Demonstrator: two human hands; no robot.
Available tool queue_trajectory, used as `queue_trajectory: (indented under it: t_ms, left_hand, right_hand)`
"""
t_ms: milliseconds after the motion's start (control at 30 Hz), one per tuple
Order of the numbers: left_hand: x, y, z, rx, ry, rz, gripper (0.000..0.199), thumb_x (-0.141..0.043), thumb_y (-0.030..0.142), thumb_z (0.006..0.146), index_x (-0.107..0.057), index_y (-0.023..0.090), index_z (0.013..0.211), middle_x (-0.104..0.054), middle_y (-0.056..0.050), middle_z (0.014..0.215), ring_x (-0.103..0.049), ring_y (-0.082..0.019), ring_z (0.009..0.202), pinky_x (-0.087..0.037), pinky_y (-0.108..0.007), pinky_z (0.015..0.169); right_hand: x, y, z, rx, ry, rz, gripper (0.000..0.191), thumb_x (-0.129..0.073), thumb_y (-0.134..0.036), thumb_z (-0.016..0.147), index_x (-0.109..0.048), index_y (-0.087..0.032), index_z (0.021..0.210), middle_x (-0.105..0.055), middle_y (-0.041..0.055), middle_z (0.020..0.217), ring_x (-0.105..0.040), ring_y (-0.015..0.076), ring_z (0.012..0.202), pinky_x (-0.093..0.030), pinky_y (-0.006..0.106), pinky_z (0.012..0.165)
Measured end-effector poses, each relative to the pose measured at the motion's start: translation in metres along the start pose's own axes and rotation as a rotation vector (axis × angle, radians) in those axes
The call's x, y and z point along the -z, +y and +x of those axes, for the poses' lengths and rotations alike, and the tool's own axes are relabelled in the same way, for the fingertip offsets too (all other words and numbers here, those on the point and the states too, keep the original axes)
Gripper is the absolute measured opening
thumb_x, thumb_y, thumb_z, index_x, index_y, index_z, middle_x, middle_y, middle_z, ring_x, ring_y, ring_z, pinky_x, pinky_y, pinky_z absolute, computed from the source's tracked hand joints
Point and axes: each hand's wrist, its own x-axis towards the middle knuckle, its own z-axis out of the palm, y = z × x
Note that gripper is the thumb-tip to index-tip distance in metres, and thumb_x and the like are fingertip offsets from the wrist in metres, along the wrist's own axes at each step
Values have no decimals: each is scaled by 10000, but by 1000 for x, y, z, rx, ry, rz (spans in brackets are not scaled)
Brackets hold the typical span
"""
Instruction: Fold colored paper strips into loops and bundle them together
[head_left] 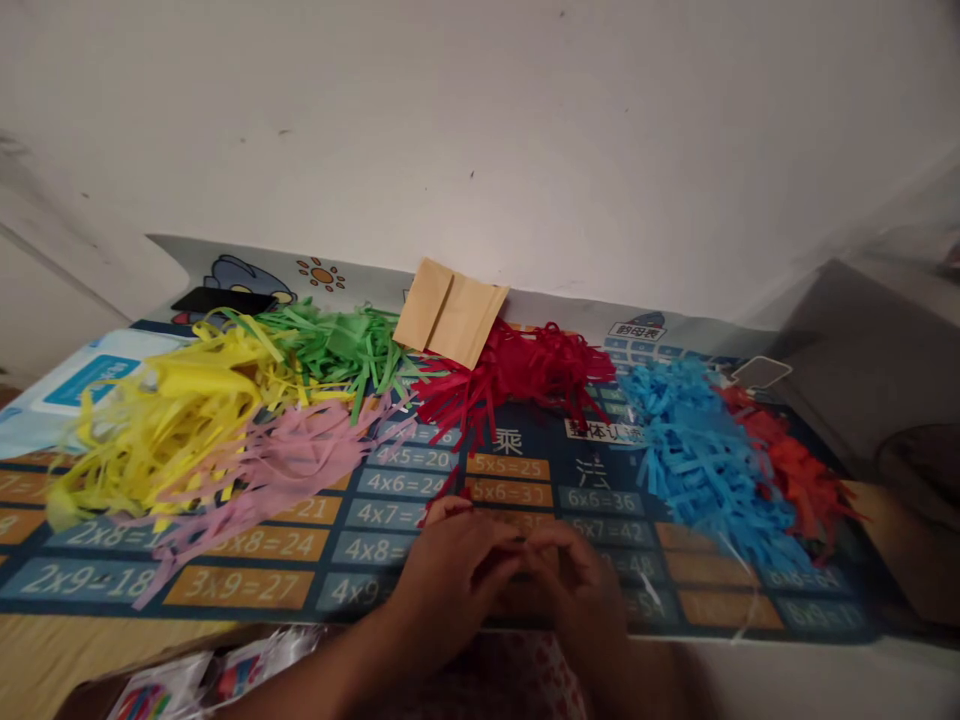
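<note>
My left hand (454, 560) is near the front edge of the mat (247, 590), fingers curled, with a strip of red paper (442, 495) showing beside it. Close by on its right, my right hand (574, 575) has its fingers bent, and the fingertips of both hands meet or nearly meet. What lies between the fingertips is too small and dim to make out. Beyond my hands lies a red paper tassel bundle (532, 375), and a folded brown paper piece (450, 310) rests at its upper left.
Yellow (187, 400), pink (307, 445) and green (341, 345) paper strips lie left; blue (697, 450) and orange-red (795, 460) ones lie right. A pale blue packet (60, 395) and a dark phone-like object (225, 300) are far left. Plastic-wrapped packets (225, 675) sit below the front edge.
</note>
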Motion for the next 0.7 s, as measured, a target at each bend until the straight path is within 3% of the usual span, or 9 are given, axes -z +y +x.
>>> queue_trajectory:
  t_ms: [167, 333, 400, 467, 567, 700]
  left_hand:
    - [1, -5, -3, 69, -72, -16, 73, -615, 154, 859, -627, 223, 838, -715, 44, 762, -647, -155, 717, -378, -354, 907]
    - [4, -2, -2, 37, -66, -39, 120, -589, 123, 868, -629, 236, 870, -735, 45, 811, -661, -148, 727, -376, -353, 916]
    - [6, 1, -1, 21, -78, -58, 130, -606, 123, 846, -628, 233, 911, -732, 33, 847, -658, -155, 759, -390, -347, 893]
    - [9, 3, 0, -5, -108, -53, 163, -646, 144, 814, -635, 230, 953, -724, 10, 893, -650, -179, 815, -401, -358, 879]
    - [10, 3, 0, -50, -121, -28, 96, -643, 163, 832, -656, 235, 893, -712, 12, 837, -640, -184, 805, -409, -372, 879]
    - [6, 2, -4, -124, -46, -2, 110, -596, 170, 876, -652, 234, 947, -720, -1, 886, -651, -169, 829, -421, -364, 907]
  right_hand:
    - [3, -3, 2, 62, 25, -94, 23, -626, -243, 830, -638, -239, 849, -654, 0, 816, -609, 180, 782, -468, 275, 731]
    - [6, 0, 0, 14, -94, -49, 203, -680, -226, 796, -651, -262, 994, -695, -12, 886, -641, 185, 840, -475, 280, 772]
    - [7, 1, 0, -2, -123, -29, 132, -677, -227, 811, -675, -264, 938, -706, -17, 873, -648, 177, 819, -475, 268, 751]
    - [8, -1, -1, 61, -106, -46, 38, -663, -237, 839, -690, -262, 829, -704, -26, 819, -644, 165, 774, -465, 258, 724]
    - [9, -8, -2, 194, -56, -101, 84, -646, -269, 874, -692, -260, 804, -701, -34, 774, -640, 153, 728, -450, 261, 710]
    - [12, -19, -3, 291, -9, -184, 98, -631, -275, 898, -681, -261, 815, -704, -45, 762, -643, 138, 697, -442, 262, 699]
